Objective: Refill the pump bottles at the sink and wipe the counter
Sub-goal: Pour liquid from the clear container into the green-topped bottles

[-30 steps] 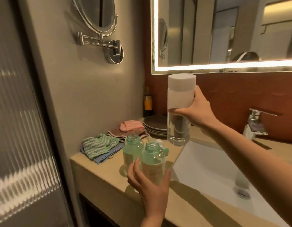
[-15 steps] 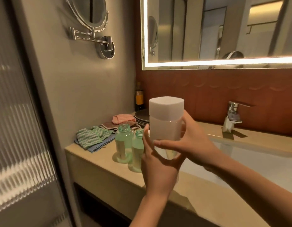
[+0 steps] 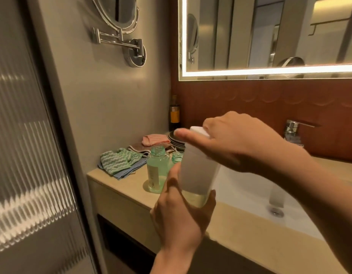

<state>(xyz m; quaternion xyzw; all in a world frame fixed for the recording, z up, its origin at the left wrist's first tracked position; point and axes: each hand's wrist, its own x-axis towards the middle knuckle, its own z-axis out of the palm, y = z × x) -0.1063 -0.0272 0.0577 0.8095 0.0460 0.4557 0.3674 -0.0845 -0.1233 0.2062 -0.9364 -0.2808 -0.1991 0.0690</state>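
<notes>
A tall frosted refill bottle (image 3: 198,173) with a white cap (image 3: 198,131) and a little yellowish liquid at its bottom is held upright above the counter's front edge. My left hand (image 3: 181,212) grips its lower part from below. My right hand (image 3: 230,141) is curled over the white cap. Behind it stand two green pump bottles with open necks and no pumps: one (image 3: 157,171) in plain sight, the other (image 3: 177,156) mostly hidden by the refill bottle.
The beige counter (image 3: 116,182) holds folded cloths: green-striped (image 3: 120,160), blue, pink (image 3: 153,139). Dark plates (image 3: 176,142) and a dark bottle (image 3: 174,115) stand at the back. White sink basin (image 3: 250,196) and chrome tap (image 3: 293,131) lie to the right.
My left hand left the green bottle and took the refill bottle's lower part. My right hand moved from the bottle's side up onto its cap. The bottle came down and nearer.
</notes>
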